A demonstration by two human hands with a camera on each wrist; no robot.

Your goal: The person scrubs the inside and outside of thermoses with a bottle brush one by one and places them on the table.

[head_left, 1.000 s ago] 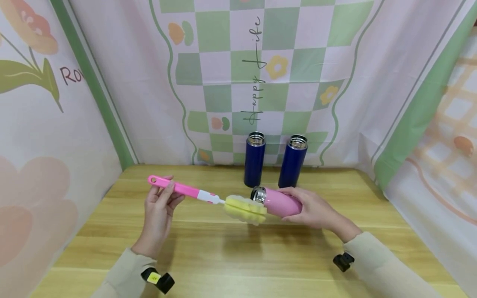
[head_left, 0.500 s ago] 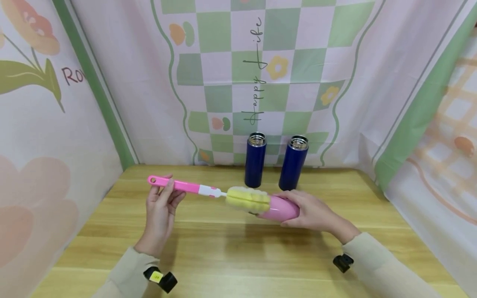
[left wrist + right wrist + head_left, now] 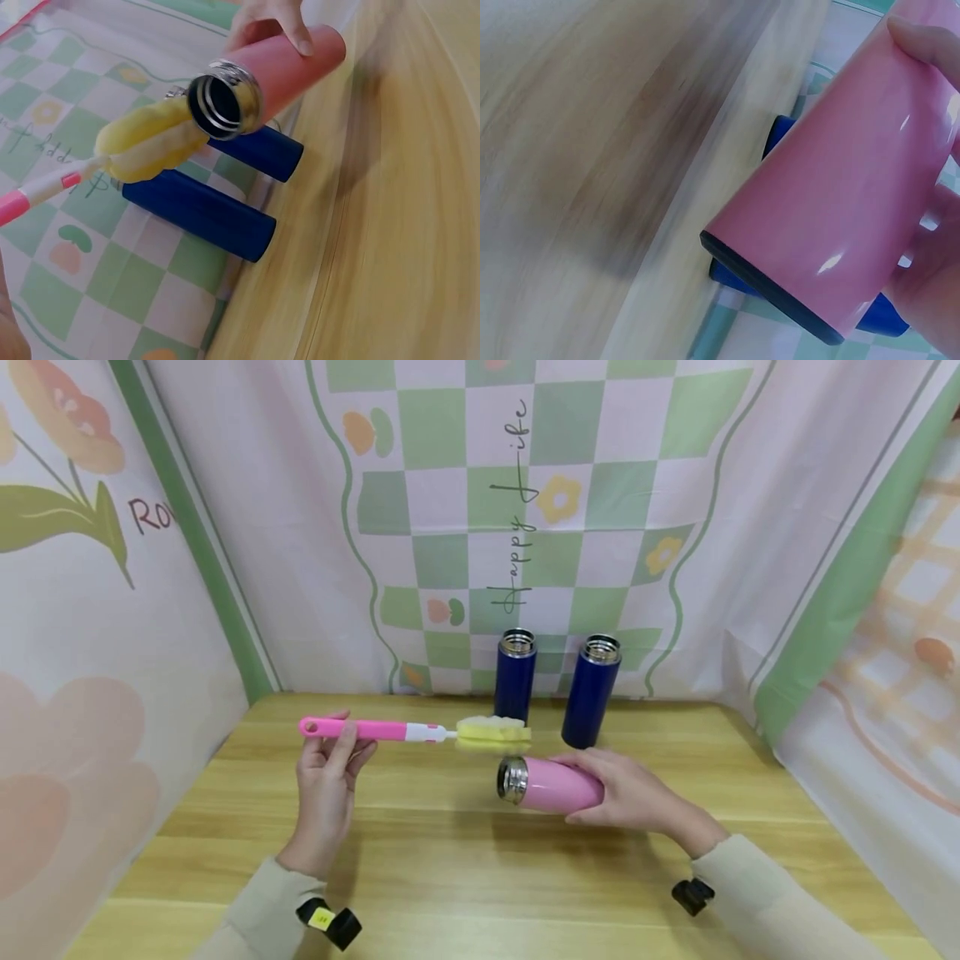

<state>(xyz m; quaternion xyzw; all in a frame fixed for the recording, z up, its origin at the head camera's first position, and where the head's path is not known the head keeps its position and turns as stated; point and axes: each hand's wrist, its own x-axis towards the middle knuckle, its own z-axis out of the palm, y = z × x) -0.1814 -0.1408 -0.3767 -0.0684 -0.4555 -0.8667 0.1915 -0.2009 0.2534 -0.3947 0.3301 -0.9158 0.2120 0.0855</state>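
My left hand (image 3: 326, 781) pinches the pink handle of a bottle brush (image 3: 375, 730), held level above the table. Its yellow sponge head (image 3: 146, 142) is outside the bottle, beyond the mouth in the head view. A pink vacuum flask (image 3: 558, 785) lies tipped in my right hand (image 3: 626, 789), whose fingers and thumb wrap its body near the base. The flask's bare steel mouth (image 3: 225, 101) points left, lidless, with a dark inside. In the right wrist view the black base (image 3: 772, 289) of the flask shows, with the thumb (image 3: 926, 45) against its side.
Two dark blue flasks (image 3: 514, 681) (image 3: 591, 693) stand upright and lidless at the back of the wooden table (image 3: 450, 877). A patterned cloth (image 3: 435, 510) hangs behind them, and further cloths hang at both sides.
The brush has swung to level and its sponge head has moved up and back, off the flask's mouth it overlapped. The flask's mouth has come down and now shows fully.
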